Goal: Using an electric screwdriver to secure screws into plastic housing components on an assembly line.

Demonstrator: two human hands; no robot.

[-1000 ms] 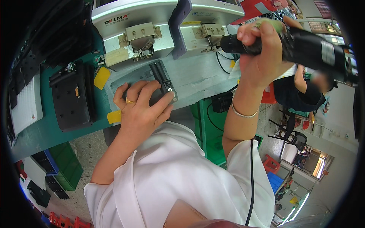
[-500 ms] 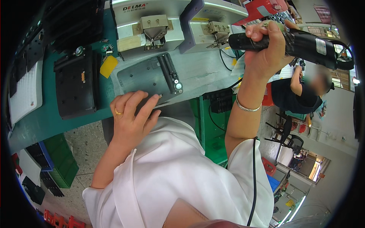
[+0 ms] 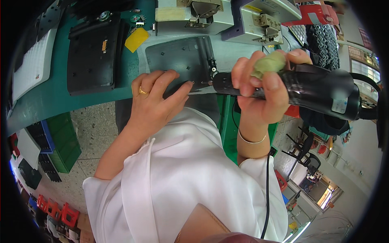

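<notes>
A black plastic panel (image 3: 178, 56) lies on the bench, with a raised hinge-like strip and a small round metal part (image 3: 214, 75) at its right end. My left hand (image 3: 154, 97) rests on the panel's near edge, fingers spread and index fingertip near the right corner. My right hand (image 3: 263, 89) is wrapped around a black electric screwdriver (image 3: 320, 87) held almost level. Its narrow bit points left, close to that corner; whether it touches a screw is too small to tell. Something pale green (image 3: 269, 65) covers a finger of this hand.
Two metal screw feeders (image 3: 194, 24) (image 3: 259, 20) stand behind the panel. To the left are stacked black panels (image 3: 91, 60), a yellow piece (image 3: 137, 39) and a white tray (image 3: 34, 60). A red case (image 3: 314, 15) sits at the back right. A cable trails from the screwdriver's rear.
My right hand has brought the screwdriver down and left, from raised at the right to the panel's corner. My left hand stays at the panel's near edge. The view has shifted.
</notes>
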